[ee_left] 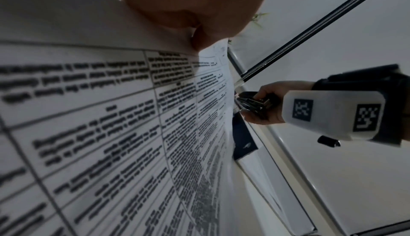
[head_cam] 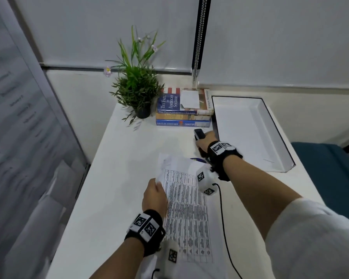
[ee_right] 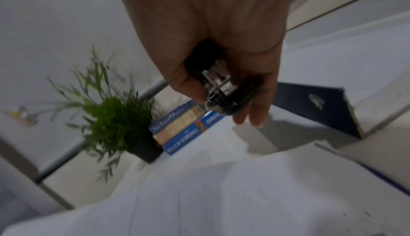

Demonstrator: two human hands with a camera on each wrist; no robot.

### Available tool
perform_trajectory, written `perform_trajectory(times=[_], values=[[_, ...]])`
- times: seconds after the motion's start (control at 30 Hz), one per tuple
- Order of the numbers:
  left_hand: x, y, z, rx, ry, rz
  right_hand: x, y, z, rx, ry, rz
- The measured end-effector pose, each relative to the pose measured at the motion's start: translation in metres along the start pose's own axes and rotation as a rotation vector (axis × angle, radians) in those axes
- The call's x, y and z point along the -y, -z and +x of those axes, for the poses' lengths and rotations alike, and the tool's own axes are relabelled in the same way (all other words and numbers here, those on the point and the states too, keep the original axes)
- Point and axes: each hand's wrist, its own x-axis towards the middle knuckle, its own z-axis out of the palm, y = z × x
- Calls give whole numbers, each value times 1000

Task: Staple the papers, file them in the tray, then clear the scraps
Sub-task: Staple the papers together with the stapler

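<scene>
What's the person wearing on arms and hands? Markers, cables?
Left hand and right hand: bare, each wrist in a black band carrying white blocks with black square fiducial tags. A thin black cable trails from the right wrist. White sleeve on the right upper arm.

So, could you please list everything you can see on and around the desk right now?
Papers: one stack, white with printed tables, near desk edge.
Stapler: one, black, in the right hand.
Tray: one, white with dark rim, right side of desk.
Books: three, stacked, mostly blue spines, left of tray.
Potted plant: one, green, black pot, left of books.
Desk: one, white.
Left hand: holds the papers' left edge.
Right hand: grip closed round the stapler.
</scene>
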Motion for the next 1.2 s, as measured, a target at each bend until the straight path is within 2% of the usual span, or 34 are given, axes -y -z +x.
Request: perform_trajectory(times=[0.07,0.17,0.3,0.47,0.6,0.7,0.77,0.87,0.97,1.07,1.13,1.2], values=[[5,-5,8,12,39,-3,-7,-17,16,31,-46,-68],[11,-12,18,11,78,16,-17,-34,39,-5,-90,-153],[16,-20,28,16,120,44,-12,-45,71,-102,-22,-231],[17,-26,35,16,148,9,-10,-50,84,-83,-19,-204],[10,-19,32,14,70,-26,-23,-31,58,-147,150,-167],[6,-6,24,-1,1,-120,-48,-12,14,-174,330,43],[-2,6,18,-5,-70,-183,-72,-3,-19,-226,382,161],[-20,27,13,34,-157,-284,-109,2,-55,-182,308,305],[-36,39,13,64,-180,-321,-133,1,-79,-15,217,379],[-61,44,12,97,-242,-371,-142,-1,-99,129,205,388],[-82,42,12,109,-312,-409,-145,2,-109,122,210,396],[-107,37,11,106,-401,-409,-150,6,-117,27,192,452]])
